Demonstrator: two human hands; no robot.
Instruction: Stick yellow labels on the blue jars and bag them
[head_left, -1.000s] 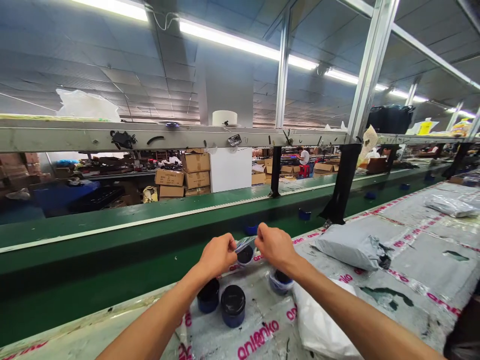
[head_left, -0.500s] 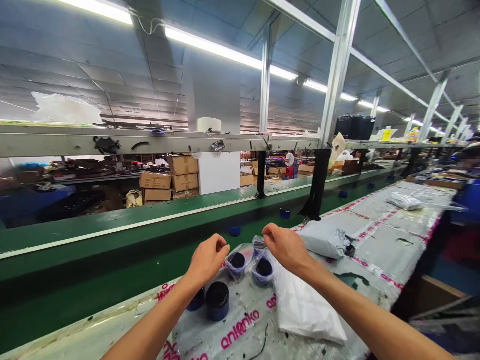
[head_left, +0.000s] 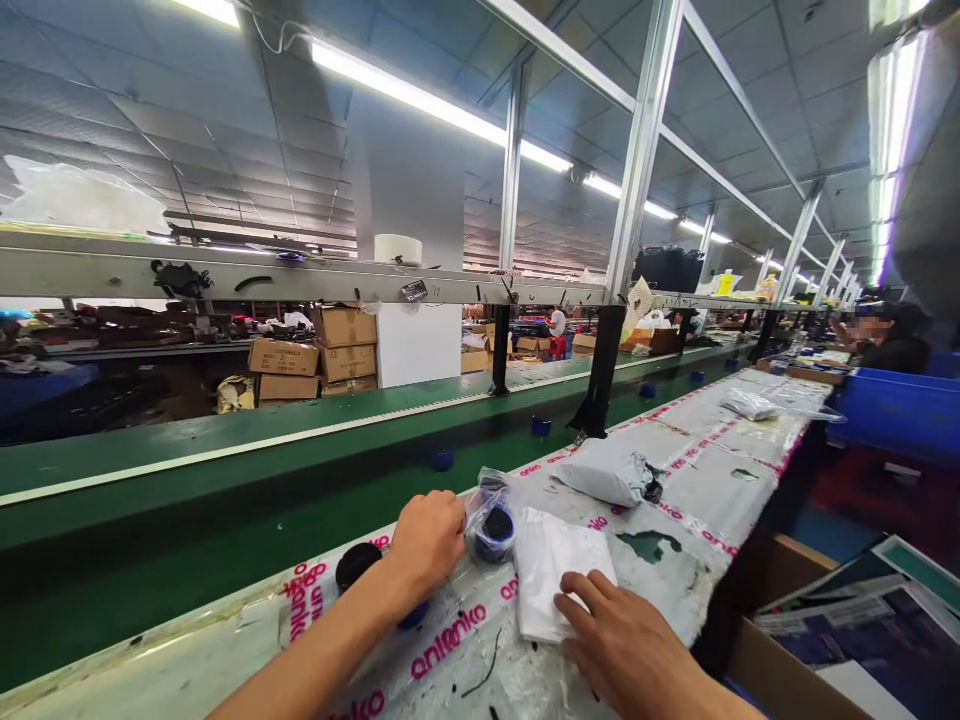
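My left hand [head_left: 426, 548] is curled into a loose fist, its fingers against a clear plastic bag wrapped around a black-lidded jar [head_left: 493, 532]. A bare black-lidded jar [head_left: 357, 564] stands beyond my left wrist, and a blue jar [head_left: 414, 616] is partly hidden beneath it. My right hand [head_left: 619, 632] lies with spread fingers on the lower edge of a folded white plastic bag [head_left: 559, 572]. A grey mailer bag [head_left: 604, 472] lies farther along the film-covered table [head_left: 450, 645].
A green conveyor [head_left: 225, 470] with blue lids [head_left: 442, 460] runs along the table's far side. A cardboard box [head_left: 780, 650] and a blue crate [head_left: 900, 415] stand to the right. A co-worker [head_left: 885, 335] sits at the far right.
The view has swung right. My right hand has dropped from the wrapped jars onto the white bag, which now lies flatter. Only one wrapped jar shows now, not two.
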